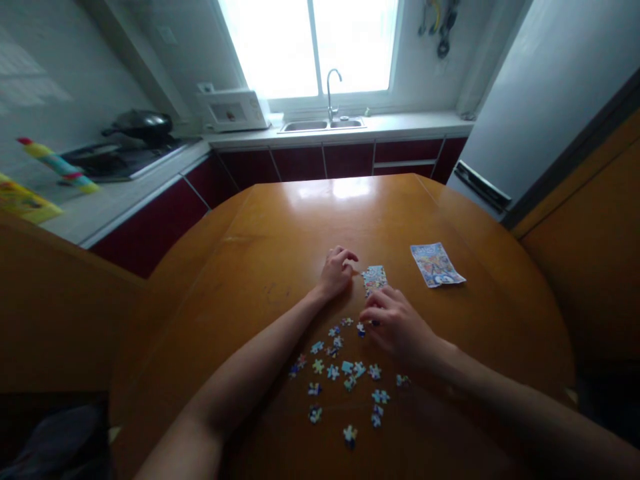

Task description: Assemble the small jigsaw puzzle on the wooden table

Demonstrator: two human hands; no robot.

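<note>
My left hand [339,272] rests on the table with its fingers loosely curved and apart, holding nothing that I can see. Just to its right lies a partly joined jigsaw puzzle [375,277], its lower edge covered by my right hand [395,325]. The right hand hovers low, fingers bent and spread, its fingertips close to a loose puzzle piece [361,329]. Another dark bit shows beneath that palm, mostly hidden. Several more loose puzzle pieces [333,372] lie scattered between my forearms, including one near the front [350,437].
A printed picture sheet [437,265] lies on the wooden table [280,233] to the right. Beyond stand a counter with a sink [305,125], a microwave [235,110], a stove with a black wok [143,125], and a fridge [545,87] at the right.
</note>
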